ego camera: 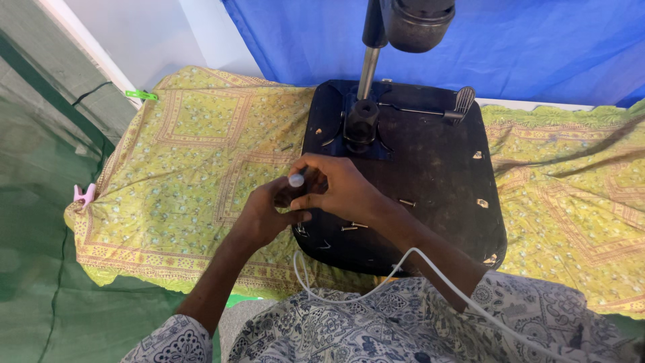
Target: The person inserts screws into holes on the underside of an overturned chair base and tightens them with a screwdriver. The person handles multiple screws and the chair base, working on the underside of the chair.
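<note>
My right hand (339,188) grips a thin tool with a pale rounded end cap (296,179), likely a small screwdriver, over the near left part of a black base plate (437,168). My left hand (265,214) is curled against the right hand at the plate's left edge, fingers closed around something small that I cannot make out. Loose screws (354,226) lie on the plate just by my right wrist. A metal post (368,70) rises from a black clamp (361,121) on the plate, with a dark round head (416,23) at the top.
The plate sits on a yellow-green patterned cloth (201,148). A long black lever with a ribbed end (457,104) lies on the plate's far side. A white cable (376,282) runs over my lap. Blue sheet (537,47) behind; pink clip (84,195) and green clip (141,95) at left.
</note>
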